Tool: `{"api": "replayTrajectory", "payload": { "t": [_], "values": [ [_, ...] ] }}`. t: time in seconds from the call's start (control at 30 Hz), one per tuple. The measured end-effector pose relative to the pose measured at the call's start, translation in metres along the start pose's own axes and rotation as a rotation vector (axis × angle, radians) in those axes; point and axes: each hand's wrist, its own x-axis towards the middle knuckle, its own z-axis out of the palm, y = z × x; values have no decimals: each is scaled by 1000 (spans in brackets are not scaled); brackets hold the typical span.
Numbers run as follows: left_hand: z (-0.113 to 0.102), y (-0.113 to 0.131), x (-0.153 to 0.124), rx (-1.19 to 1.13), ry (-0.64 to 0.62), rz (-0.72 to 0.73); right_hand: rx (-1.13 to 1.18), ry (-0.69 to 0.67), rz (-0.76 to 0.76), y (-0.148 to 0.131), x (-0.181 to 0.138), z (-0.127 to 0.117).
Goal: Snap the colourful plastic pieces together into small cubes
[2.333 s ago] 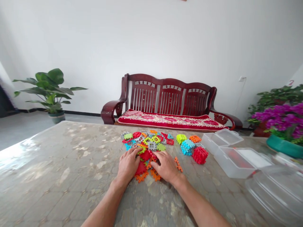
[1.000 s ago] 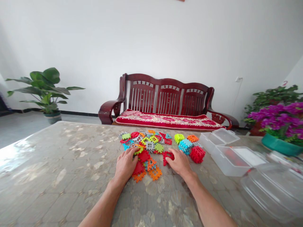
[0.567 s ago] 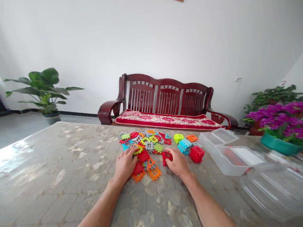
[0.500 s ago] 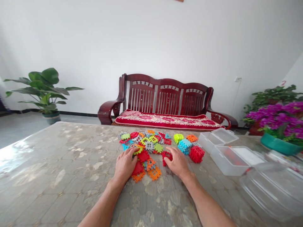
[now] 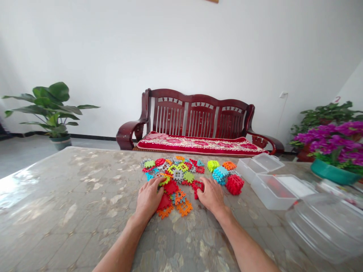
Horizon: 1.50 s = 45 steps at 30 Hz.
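Note:
In the head view my left hand (image 5: pixel 149 197) rests at the left edge of a loose pile of toothed plastic interlocking tiles. Its fingers are apart, touching the pile beside a red tile (image 5: pixel 171 187); nothing shows in its grasp. My right hand (image 5: pixel 212 194) lies at the pile's right side, thumb and forefinger spread beside a red window tile (image 5: pixel 197 186). The thumb seems to touch that tile's edge; the other fingertips are partly hidden. Between the hands lie an orange window tile (image 5: pixel 184 207), a grey window tile (image 5: pixel 178 175) and a green tile (image 5: pixel 188 176).
Right of the pile stand assembled cubes: yellow-green (image 5: pixel 213 165), blue (image 5: pixel 220 175) and red (image 5: pixel 235 184). Farther right are an open clear box (image 5: pixel 273 196), a transparent lid (image 5: pixel 326 226) and a flower pot (image 5: pixel 336 172). A wooden bench (image 5: pixel 198 113) stands behind the table (image 5: pixel 85 211).
The view has shifted very slightly. Both hands and the tiles keep nearly the same places, with no tile visibly picked up or let go.

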Motion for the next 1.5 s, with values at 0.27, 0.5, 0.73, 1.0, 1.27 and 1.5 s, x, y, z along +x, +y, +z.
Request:
{"api": "replayTrajectory", "payload": {
  "t": [0.27, 0.5, 0.73, 1.0, 1.27, 1.5],
  "values": [
    [0, 0, 0, 1, -17, -11, -36, 33, 43, -5, 1, 3],
    [-1, 1, 0, 3, -5, -6, -50, 14, 35, -6, 4, 7],
    [-2, 2, -1, 5, -5, -3, -47, 30, 57, -7, 7, 11],
    [-5, 6, -1, 18, -12, -27, -80, 12, 64, -7, 7, 11],
    [-4, 7, -3, 3, -3, -39, -98, -13, 57, -8, 8, 10],
    [-8, 11, -4, -1, -24, -53, -88, 8, 50, -10, 6, 8]
  ]
}}
